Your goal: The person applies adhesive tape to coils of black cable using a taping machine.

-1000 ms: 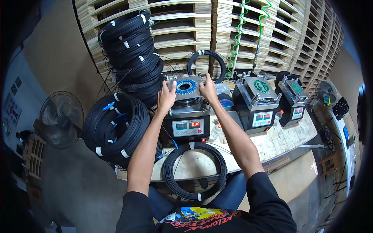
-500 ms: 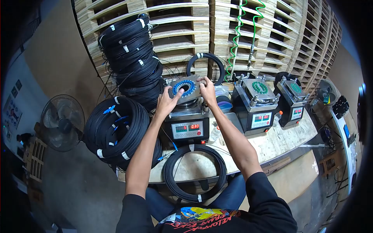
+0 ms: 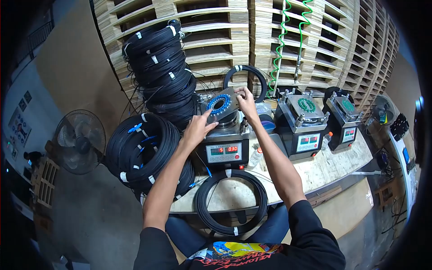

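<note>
A square metal plate with a ring of blue connectors (image 3: 218,104) is tilted over the left polishing machine (image 3: 223,152), whose display reads 5 and 0.30. My left hand (image 3: 198,128) is at the plate's lower left, index finger extended to the ring and thumb near the lower edge. My right hand (image 3: 245,101) pinches the plate's upper right corner, fingers bent together. The plate's underside and the top of the machine beneath it are mostly hidden.
Two machines (image 3: 308,143) (image 3: 348,134) with green connectors stand to the right. Stacked black cable coils (image 3: 164,72) rise at the left. One coil (image 3: 202,209) overhangs the table's front edge. A bottle (image 3: 255,157) stands beside the left machine. Pallets (image 3: 216,49) form the back.
The plate has gone from nearly flat to more steeply tilted, its right side raised. My left hand has shifted down from the ring's centre to its lower left. The whole view has shifted slightly.
</note>
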Tool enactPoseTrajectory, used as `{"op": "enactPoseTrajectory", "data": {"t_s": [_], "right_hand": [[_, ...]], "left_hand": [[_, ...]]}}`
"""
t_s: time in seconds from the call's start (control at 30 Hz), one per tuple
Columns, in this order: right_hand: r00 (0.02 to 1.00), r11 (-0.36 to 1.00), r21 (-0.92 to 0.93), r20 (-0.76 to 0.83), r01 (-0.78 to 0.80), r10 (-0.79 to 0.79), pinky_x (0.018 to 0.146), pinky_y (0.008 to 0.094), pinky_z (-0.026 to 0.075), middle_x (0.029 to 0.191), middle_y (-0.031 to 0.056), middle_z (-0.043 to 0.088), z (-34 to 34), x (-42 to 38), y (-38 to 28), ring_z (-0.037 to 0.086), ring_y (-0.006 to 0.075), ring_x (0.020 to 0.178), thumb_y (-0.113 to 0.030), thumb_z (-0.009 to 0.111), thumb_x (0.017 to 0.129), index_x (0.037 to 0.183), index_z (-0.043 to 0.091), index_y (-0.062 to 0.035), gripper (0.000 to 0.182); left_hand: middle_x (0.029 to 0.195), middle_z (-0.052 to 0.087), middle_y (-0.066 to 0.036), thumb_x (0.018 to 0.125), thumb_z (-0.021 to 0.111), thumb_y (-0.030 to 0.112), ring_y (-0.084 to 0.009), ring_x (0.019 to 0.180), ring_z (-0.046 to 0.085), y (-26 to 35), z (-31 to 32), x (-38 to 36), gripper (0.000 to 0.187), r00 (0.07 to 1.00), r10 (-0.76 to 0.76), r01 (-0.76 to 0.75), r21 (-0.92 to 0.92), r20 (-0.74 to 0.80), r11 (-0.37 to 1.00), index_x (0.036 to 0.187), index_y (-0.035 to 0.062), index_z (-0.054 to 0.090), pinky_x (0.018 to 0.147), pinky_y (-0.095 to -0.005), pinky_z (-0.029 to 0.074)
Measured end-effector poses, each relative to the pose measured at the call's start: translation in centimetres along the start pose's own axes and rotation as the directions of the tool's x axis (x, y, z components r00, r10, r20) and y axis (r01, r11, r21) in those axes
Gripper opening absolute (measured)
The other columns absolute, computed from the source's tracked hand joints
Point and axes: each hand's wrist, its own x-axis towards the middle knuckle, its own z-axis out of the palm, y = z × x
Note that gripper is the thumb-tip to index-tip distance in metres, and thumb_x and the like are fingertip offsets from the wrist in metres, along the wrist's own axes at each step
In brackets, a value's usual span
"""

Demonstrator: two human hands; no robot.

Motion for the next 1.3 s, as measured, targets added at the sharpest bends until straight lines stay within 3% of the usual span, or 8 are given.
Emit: {"op": "enactPoseTrajectory", "data": {"t_s": [0.37,0.5,0.77,0.83,0.93,1.07,1.13,1.3], "right_hand": [[0.949,0.916,-0.246,0.085,0.317,-0.305,0.069,0.0407,0.05,0.078,0.0204,0.062,4.0,3.6,-7.4,0.064,0.0309,0.072,-0.002,0.056,0.085,0.098,0.058,0.0002,0.013],[0.989,0.943,-0.302,0.087,0.141,-0.12,0.075,0.0458,0.051,0.082,0.0252,0.067,4.6,4.1,-10.2,0.069,0.0386,0.082,-0.008,0.059,0.085,0.095,0.06,0.0016,0.014],[0.973,0.933,-0.279,0.104,0.229,-0.208,0.08,0.0421,0.054,0.087,0.0263,0.069,7.6,5.0,-7.7,0.071,0.0366,0.087,-0.014,0.064,0.083,0.095,0.065,0.0042,0.022],[0.99,0.938,-0.337,0.134,0.085,-0.041,0.081,0.041,0.054,0.09,0.0264,0.07,7.2,4.7,-8.0,0.071,0.0345,0.087,-0.016,0.063,0.086,0.105,0.068,0.0052,0.029],[0.956,0.959,-0.185,0.238,0.216,-0.17,0.081,0.0407,0.054,0.097,0.0257,0.071,6.4,4.8,-6.2,0.072,0.0338,0.089,-0.015,0.057,0.09,0.117,0.067,0.004,0.034],[0.955,0.977,-0.045,0.227,0.208,-0.193,0.08,0.0352,0.054,0.1,0.0192,0.073,4.5,3.8,-3.2,0.07,0.0256,0.085,-0.005,0.05,0.092,0.127,0.063,0.0016,0.038],[0.971,0.99,-0.019,0.202,0.137,-0.131,0.079,0.0329,0.053,0.093,0.0164,0.072,2.9,2.9,-2.0,0.067,0.0212,0.08,0.0,0.05,0.089,0.127,0.062,0.0018,0.04],[0.979,0.936,-0.308,0.153,0.174,-0.132,0.071,0.0358,0.051,0.081,0.0183,0.067,-0.4,0.4,3.2,0.065,0.0201,0.073,0.005,0.051,0.087,0.115,0.067,0.0001,0.032]], "left_hand": [[0.094,0.067,-0.028,0.103,0.049,0.018,-0.0445,0.083,0.067,-0.1,1.7,0.4,0.039,0.957,0.107,-0.048,0.218,-0.269,0.975,0.132,-0.0059,0.054,0.07,-0.0511,0.055],[0.082,0.066,-0.03,0.097,0.051,0.004,-0.0452,0.073,0.067,-1.4,1.4,2.8,0.036,0.943,0.132,-0.083,0.171,-0.305,0.982,0.132,-0.0079,0.052,0.064,-0.0522,0.054],[0.093,0.063,-0.032,0.087,0.053,-0.009,-0.0487,0.091,0.063,-2.7,1.2,4.6,0.051,0.92,0.066,-0.074,-0.004,-0.387,0.997,0.136,0.0038,0.052,0.071,-0.0543,0.05],[0.099,0.062,-0.033,0.086,0.054,-0.007,-0.0488,0.097,0.06,-3.4,1.4,5.2,0.05,0.921,0.04,-0.034,0.023,-0.386,0.999,0.136,0.0027,0.051,0.076,-0.0565,0.048],[0.091,0.064,-0.031,0.085,0.058,-0.005,-0.0472,0.089,0.064,-5.5,1.6,6.2,0.042,0.853,0.077,-0.122,-0.055,-0.516,0.991,0.126,0.002,0.058,0.073,-0.0516,0.049],[0.082,0.064,-0.027,0.084,0.063,-0.002,-0.0486,0.082,0.062,-8.2,2.1,7.2,0.018,0.895,-0.123,0.08,-0.116,-0.429,0.99,0.101,-0.0021,0.06,0.068,-0.048,0.047],[0.065,0.06,-0.012,0.084,0.065,0.0,-0.0227,0.06,0.058,-10.1,3.0,7.8,0.022,0.857,-0.164,0.072,-0.202,-0.488,0.977,0.106,0.0004,0.064,0.06,-0.038,0.044],[0.068,0.06,-0.003,0.085,0.064,-0.003,-0.0112,0.062,0.053,-10.1,3.1,7.5,0.023,0.842,-0.308,0.095,-0.44,-0.443,0.893,0.108,0.0015,0.064,0.059,-0.0309,0.042]]}}
